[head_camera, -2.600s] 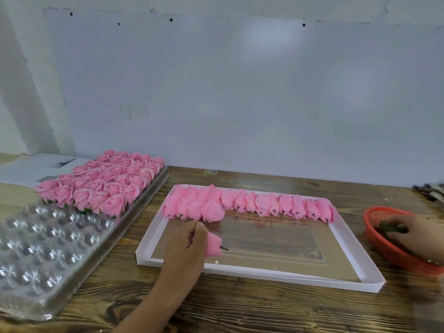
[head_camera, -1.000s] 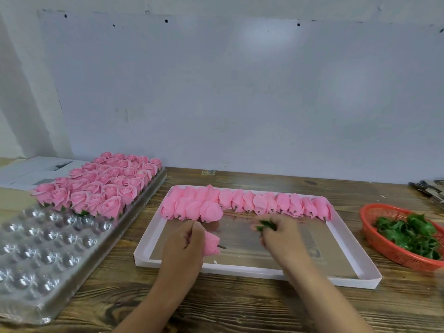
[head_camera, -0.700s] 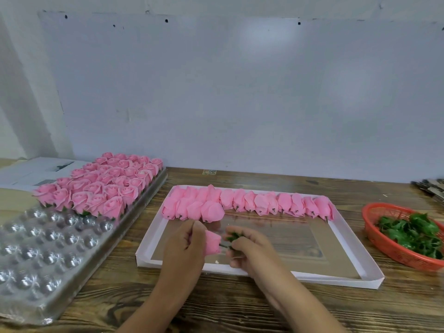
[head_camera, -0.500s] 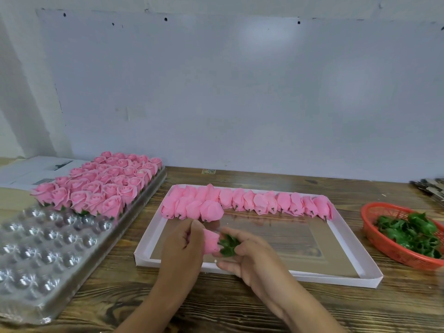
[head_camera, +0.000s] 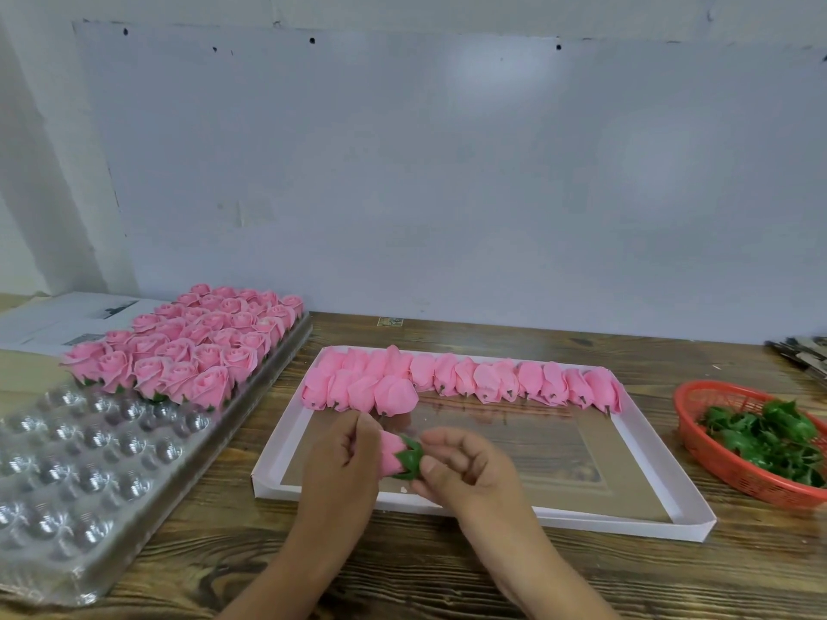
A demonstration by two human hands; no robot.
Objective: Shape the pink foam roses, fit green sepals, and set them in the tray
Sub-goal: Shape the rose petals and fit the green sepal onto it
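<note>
Most of the pink foam rosebud [head_camera: 388,451] is hidden inside the left hand [head_camera: 342,467]; only its base end shows. The clear plastic cavity tray [head_camera: 67,476] is cut off at the left frame edge, and dark flat items [head_camera: 801,353] at the far right are too cropped to identify.

A green serrated sepal [head_camera: 409,458] cups the bud's base. The left hand grips the bud, fingers curled round it; the right hand [head_camera: 461,474] pinches the sepal between thumb and fingers. Both hover over the near-left part of a shallow white cardboard box [head_camera: 671,519].

Along the box's far edge lies a row of unshaped pink buds [head_camera: 461,380]. Left of the box, finished open pink roses [head_camera: 192,346] fill the cavity tray's far end. Right of the box, a red mesh plastic basket [head_camera: 698,445] holds loose green sepals [head_camera: 765,438].

Dark wood-grain table [head_camera: 425,570]; pale grey board [head_camera: 447,181] behind; printed papers [head_camera: 58,319] beyond the cavity tray.
</note>
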